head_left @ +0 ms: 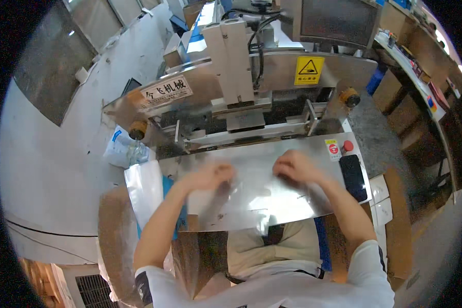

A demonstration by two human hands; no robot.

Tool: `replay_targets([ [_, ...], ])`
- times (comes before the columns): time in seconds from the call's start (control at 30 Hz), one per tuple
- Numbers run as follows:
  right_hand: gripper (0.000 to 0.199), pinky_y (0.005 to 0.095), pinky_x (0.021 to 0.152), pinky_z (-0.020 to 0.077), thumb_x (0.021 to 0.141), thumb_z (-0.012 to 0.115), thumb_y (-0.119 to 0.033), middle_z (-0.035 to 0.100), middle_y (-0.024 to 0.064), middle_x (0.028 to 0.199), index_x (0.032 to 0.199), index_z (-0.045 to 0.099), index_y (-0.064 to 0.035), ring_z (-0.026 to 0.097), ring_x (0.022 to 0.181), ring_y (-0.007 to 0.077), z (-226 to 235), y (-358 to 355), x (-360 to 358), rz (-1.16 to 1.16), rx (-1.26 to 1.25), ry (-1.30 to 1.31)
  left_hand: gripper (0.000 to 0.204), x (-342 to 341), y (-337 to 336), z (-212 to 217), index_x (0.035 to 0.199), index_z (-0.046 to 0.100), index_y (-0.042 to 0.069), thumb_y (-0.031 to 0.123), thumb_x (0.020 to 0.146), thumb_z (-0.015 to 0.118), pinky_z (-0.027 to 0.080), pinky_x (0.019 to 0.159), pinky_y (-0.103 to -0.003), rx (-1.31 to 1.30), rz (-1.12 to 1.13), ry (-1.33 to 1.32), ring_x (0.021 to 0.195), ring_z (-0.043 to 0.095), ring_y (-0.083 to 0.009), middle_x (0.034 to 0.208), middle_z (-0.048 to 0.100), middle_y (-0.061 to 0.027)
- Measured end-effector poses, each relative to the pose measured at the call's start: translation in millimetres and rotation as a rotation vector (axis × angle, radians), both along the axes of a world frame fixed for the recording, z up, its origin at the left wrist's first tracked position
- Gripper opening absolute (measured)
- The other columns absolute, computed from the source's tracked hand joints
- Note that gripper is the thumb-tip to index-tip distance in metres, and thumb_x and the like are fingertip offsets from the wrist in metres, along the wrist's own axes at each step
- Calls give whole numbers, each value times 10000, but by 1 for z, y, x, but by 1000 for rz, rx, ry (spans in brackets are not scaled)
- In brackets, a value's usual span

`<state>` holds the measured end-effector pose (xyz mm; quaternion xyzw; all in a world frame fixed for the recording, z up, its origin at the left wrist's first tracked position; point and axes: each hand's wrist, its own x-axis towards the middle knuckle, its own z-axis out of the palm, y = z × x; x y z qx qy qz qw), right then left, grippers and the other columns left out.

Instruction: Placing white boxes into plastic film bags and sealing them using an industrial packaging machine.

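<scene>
Both my hands hover over a shiny metal worktable at the front of a machine (pixel 236 205). My left hand (pixel 210 175), blurred by motion, has its fingers curled inward above the table's left half. Facing it across a gap, my right hand (pixel 295 167) is closed, thumb and fingers drawn together. Whether either hand holds something thin or see-through cannot be made out. Behind them stands the machine's grey upright head (pixel 228 61), with a flat metal block (pixel 245 120) below it.
A red button (pixel 347 146) and a black phone (pixel 353 177) are at the table's right edge. Clear plastic bags (pixel 143 187) lie at its left edge. Cardboard boxes (pixel 115 241) flank my legs. A yellow warning sign (pixel 309 70) and a monitor (pixel 339 23) are behind.
</scene>
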<state>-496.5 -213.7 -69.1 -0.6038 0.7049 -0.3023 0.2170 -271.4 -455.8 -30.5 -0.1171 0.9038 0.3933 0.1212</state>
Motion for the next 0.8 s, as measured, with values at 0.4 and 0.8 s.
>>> replay_targets([
  [0.4,284,495,774,523,914,598,-243,687,234,954,1012,672,13,648,928,429,14,-129,-67,-261,99,352,333,-126,-95,-49,1025,709,-22,118,757,850,544,737,-326,534,369,340,856,683,-153,895,732,-76],
  [0.8,517,505,1044,420,913,618,-314,524,188,1412,1328,537,-18,477,1322,375,9,-116,10,-214,23,584,557,17,151,-87,1298,549,-29,397,940,588,253,1127,-610,-618,425,473,1368,395,-427,1405,500,-253],
])
